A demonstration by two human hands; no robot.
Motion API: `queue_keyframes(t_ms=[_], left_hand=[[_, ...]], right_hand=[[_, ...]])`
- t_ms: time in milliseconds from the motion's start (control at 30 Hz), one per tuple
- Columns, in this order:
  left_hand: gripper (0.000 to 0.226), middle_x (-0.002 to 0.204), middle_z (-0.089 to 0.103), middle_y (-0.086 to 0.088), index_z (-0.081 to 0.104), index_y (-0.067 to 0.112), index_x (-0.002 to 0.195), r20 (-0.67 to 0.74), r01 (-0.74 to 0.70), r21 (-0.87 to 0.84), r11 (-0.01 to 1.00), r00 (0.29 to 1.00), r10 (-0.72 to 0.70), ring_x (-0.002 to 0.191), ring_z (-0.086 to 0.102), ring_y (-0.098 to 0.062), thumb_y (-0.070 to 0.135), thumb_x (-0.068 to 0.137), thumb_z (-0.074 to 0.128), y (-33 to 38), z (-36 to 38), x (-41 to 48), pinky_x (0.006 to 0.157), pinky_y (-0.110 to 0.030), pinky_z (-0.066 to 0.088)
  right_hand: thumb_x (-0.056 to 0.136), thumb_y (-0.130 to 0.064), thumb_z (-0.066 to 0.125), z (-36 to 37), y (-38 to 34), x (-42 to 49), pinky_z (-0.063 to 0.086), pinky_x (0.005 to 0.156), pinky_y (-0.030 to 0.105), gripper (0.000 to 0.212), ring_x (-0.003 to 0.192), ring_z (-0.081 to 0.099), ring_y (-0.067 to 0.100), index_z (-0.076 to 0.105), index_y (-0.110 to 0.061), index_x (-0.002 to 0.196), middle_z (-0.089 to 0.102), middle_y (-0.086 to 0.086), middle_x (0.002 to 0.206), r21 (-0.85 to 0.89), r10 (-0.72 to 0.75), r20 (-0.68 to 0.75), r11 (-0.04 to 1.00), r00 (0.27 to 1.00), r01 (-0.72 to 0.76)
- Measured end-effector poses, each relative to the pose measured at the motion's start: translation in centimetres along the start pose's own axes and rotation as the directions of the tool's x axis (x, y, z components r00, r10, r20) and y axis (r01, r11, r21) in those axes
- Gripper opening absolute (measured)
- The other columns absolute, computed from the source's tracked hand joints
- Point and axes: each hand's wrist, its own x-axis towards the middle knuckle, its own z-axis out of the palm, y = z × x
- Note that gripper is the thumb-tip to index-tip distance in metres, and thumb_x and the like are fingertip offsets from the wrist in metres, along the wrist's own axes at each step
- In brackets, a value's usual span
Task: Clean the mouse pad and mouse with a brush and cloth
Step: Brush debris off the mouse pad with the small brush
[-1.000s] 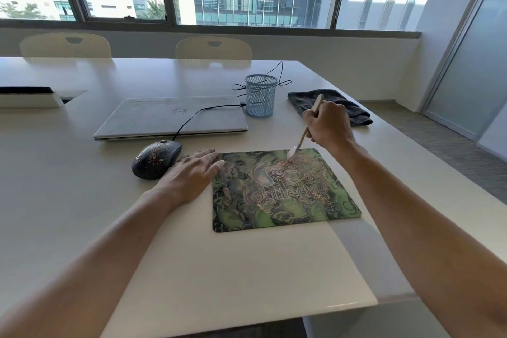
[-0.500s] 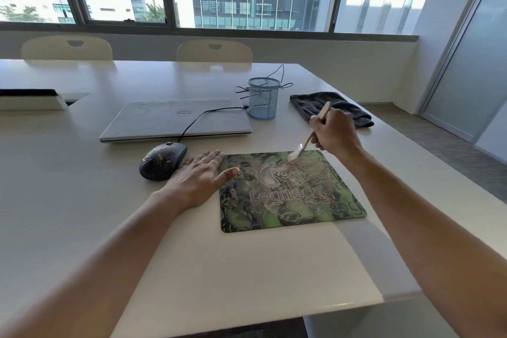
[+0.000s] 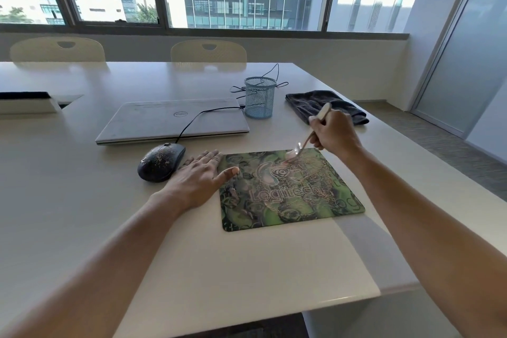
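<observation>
Two hands are working at frame centre: the left hand (image 3: pixel 201 177), fingers straight, is pinning the soft, likely slide-prone mouse pad (image 3: pixel 290 200) at its left edge; the right hand (image 3: pixel 333 133) is gripping the light brush (image 3: pixel 303 143) mid-handle.

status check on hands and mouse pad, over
left hand flat, thumb on mouse pad edge. right hand grips brush, bristles on pad's far side. specks on pad and mouse. nothing in the way.

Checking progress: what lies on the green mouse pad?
Brownish crumbs, a pale brush in the right hand, and the left hand's thumb; the green mouse pad under them is hidden.
</observation>
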Motion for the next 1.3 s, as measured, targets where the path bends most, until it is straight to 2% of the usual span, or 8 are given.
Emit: queue_keyframes(t_ms=[133, 300, 433, 567, 767, 867, 1033, 1300], left_hand=[[0.098, 0.157, 0.008, 0.004, 0.013, 0.019, 0.148, 0.0, 0.001, 0.004, 1.0, 1.0, -0.001, 0.144, 0.003, -0.009, 0.076, 0.069, 0.006, 0.0, 0.1, 0.0, 0.116, -0.03, 0.002], [0.099, 0.157, 0.009, 0.003, 0.013, 0.018, 0.148, -0.003, -0.001, 0.005, 1.0, 1.0, 0.001, 0.144, 0.003, -0.009, 0.077, 0.069, 0.005, -0.1, 0.0, 0.0, 0.116, -0.031, 0.002], [0.097, 0.157, 0.009, 0.003, 0.013, 0.018, 0.148, 0.002, 0.001, -0.002, 1.0, 1.0, -0.001, 0.144, 0.004, -0.009, 0.075, 0.071, 0.007, 0.1, -0.1, 0.0, 0.117, -0.031, 0.003], [0.086, 0.157, 0.011, 0.003, 0.016, 0.018, 0.148, -0.012, 0.003, 0.009, 1.0, 1.0, -0.003, 0.144, 0.006, -0.009, 0.071, 0.081, 0.014, 0.0, 0.0, 0.0, 0.117, -0.031, 0.004], [0.084, 0.157, 0.011, 0.003, 0.016, 0.018, 0.148, -0.015, -0.001, 0.004, 1.0, 1.0, 0.001, 0.144, 0.006, -0.009, 0.07, 0.082, 0.016, 0.0, 0.0, 0.1, 0.117, -0.031, 0.003], [0.095, 0.157, 0.011, 0.003, 0.016, 0.017, 0.148, -0.007, 0.006, -0.009, 1.0, 1.0, -0.006, 0.144, 0.005, -0.009, 0.075, 0.073, 0.01, 0.1, -0.1, 0.0, 0.117, -0.031, 0.003], [0.086, 0.157, 0.012, 0.001, 0.016, 0.017, 0.148, -0.012, 0.005, 0.002, 1.0, 1.0, -0.005, 0.144, 0.006, -0.01, 0.071, 0.081, 0.014, 0.1, 0.0, 0.1, 0.116, -0.031, 0.004], [0.083, 0.157, 0.012, 0.001, 0.017, 0.016, 0.148, -0.016, 0.002, 0.008, 1.0, 1.0, -0.002, 0.144, 0.007, -0.01, 0.069, 0.084, 0.016, 0.0, 0.0, 0.1, 0.116, -0.031, 0.003]], right_hand=[[0.096, -0.021, 0.048, -1.1, -0.3, 0.6, 0.047, 0.041, 0.015, 0.032, 0.037, 0.053, 0.004, 0.065, 0.005, 0.086, 0.069, 0.018, 0.071, -0.166, -0.058, -0.073, 0.985, 0.996, 0.045], [0.095, -0.018, 0.05, 2.1, -3.2, -0.3, 0.049, 0.043, 0.012, 0.031, 0.033, 0.054, -0.003, 0.06, 0.01, 0.099, 0.065, 0.015, 0.069, 0.193, -0.052, 0.039, 0.98, 0.998, 0.044], [0.094, -0.019, 0.052, 4.2, -4.0, -1.3, 0.048, 0.041, 0.012, 0.032, 0.032, 0.054, -0.001, 0.063, 0.012, 0.096, 0.06, 0.005, 0.059, 0.284, -0.011, 0.127, 0.959, 0.992, -0.026], [0.094, -0.016, 0.052, 2.6, -2.5, -0.8, 0.047, 0.039, 0.011, 0.032, 0.031, 0.052, -0.002, 0.06, 0.014, 0.1, 0.064, 0.015, 0.07, 0.152, 0.039, 0.099, 0.987, 0.994, -0.054], [0.095, -0.018, 0.05, -0.1, -1.9, 0.4, 0.058, 0.055, 0.026, 0.031, 0.05, 0.063, 0.018, 0.063, 0.01, 0.097, 0.069, 0.02, 0.079, -0.128, -0.023, -0.035, 0.992, 0.999, 0.019], [0.094, -0.016, 0.051, 1.7, -3.4, -0.1, 0.05, 0.043, 0.011, 0.03, 0.033, 0.054, -0.002, 0.06, 0.012, 0.101, 0.063, 0.013, 0.071, 0.053, -0.061, 0.004, 0.997, 0.998, 0.06], [0.093, -0.018, 0.054, 4.9, -5.0, -1.2, 0.051, 0.044, 0.015, 0.03, 0.033, 0.055, 0.0, 0.062, 0.011, 0.098, 0.06, 0.006, 0.059, 0.322, -0.006, 0.148, 0.946, 0.989, -0.042], [0.092, -0.015, 0.055, 1.7, -2.3, 0.1, 0.046, 0.038, 0.009, 0.029, 0.03, 0.051, -0.003, 0.061, 0.012, 0.099, 0.064, 0.014, 0.071, 0.029, 0.032, 0.068, 0.999, 0.997, -0.034]])
